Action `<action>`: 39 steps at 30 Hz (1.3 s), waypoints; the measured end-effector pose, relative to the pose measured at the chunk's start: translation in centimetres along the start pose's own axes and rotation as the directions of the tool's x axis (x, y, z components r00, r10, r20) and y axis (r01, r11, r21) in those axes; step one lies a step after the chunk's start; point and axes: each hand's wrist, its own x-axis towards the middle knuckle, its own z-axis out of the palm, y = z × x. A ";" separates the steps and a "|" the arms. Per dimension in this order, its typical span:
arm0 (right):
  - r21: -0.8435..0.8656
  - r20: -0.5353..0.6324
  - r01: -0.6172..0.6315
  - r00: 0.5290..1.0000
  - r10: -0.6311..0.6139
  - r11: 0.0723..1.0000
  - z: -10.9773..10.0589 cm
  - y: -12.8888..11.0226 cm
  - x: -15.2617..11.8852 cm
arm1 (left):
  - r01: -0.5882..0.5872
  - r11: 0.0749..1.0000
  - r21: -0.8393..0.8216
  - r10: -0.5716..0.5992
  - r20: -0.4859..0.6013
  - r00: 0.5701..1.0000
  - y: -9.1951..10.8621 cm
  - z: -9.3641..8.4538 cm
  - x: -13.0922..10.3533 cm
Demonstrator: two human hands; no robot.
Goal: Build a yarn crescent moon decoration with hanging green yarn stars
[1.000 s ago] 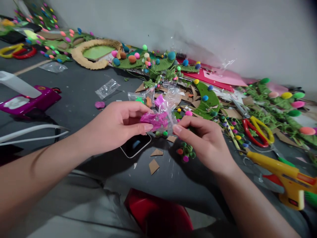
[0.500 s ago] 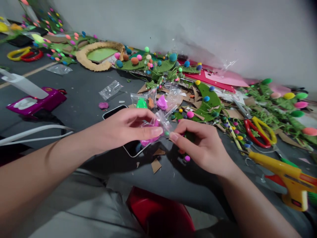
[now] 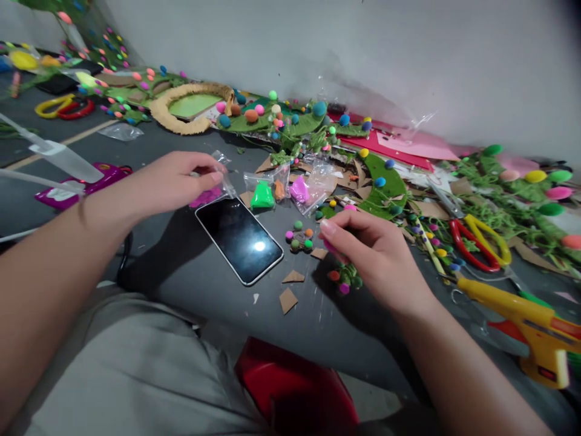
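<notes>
My left hand (image 3: 181, 181) is closed on a clear plastic bag (image 3: 224, 181), just past the upper left corner of a phone (image 3: 240, 239). Magenta clay (image 3: 206, 197) shows below its fingers. Right of the phone, my right hand (image 3: 374, 257) pinches a bit of magenta clay (image 3: 330, 246), mostly covered by the thumb. Between phone and right hand lies a small cluster of coloured balls (image 3: 299, 238). A second ball cluster (image 3: 345, 278) sits under the right hand, partly hidden. Beyond the phone lie bagged green clay (image 3: 262, 195), orange clay (image 3: 278, 189) and purple clay (image 3: 299, 189).
To the right are a yellow glue gun (image 3: 517, 309) and red-yellow scissors (image 3: 474, 242). Cardboard scraps (image 3: 288, 300) lie near the front. Green felt pieces with balls (image 3: 385, 181) and a tan ring (image 3: 181, 121) line the wall. A purple device (image 3: 109, 175) stands left.
My left hand has moved left with the bag, away from my right hand, uncovering the phone and the ball cluster. My right hand stays almost in place, now holding a bit of magenta clay.
</notes>
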 end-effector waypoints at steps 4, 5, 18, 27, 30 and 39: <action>0.336 0.146 -0.168 0.981 0.125 0.927 0.0 0.0 0.2 | -0.188 0.962 0.196 0.223 -0.172 0.960 2.8 1.8 -1.7; 0.393 0.193 -0.204 0.972 0.137 0.897 -0.1 0.1 0.2 | -0.233 0.968 0.090 0.244 -0.143 0.959 3.9 2.5 -2.4; 0.264 0.197 -0.080 0.980 0.027 0.961 0.3 0.0 0.0 | 0.060 0.794 -0.606 0.150 0.290 0.945 7.2 6.8 -5.2; 0.022 0.089 0.101 0.991 -0.102 0.995 0.2 0.4 0.1 | 0.033 0.844 -0.535 0.099 0.217 0.971 7.5 6.4 -5.2; -0.069 0.029 0.153 0.988 -0.152 0.986 0.5 0.6 0.1 | 0.085 0.822 -0.564 0.071 0.249 0.966 7.3 6.5 -5.2; -0.356 0.010 0.363 0.923 -0.385 0.861 1.2 0.8 -0.5 | 0.132 0.833 -0.538 0.100 0.381 0.919 7.2 6.5 -5.2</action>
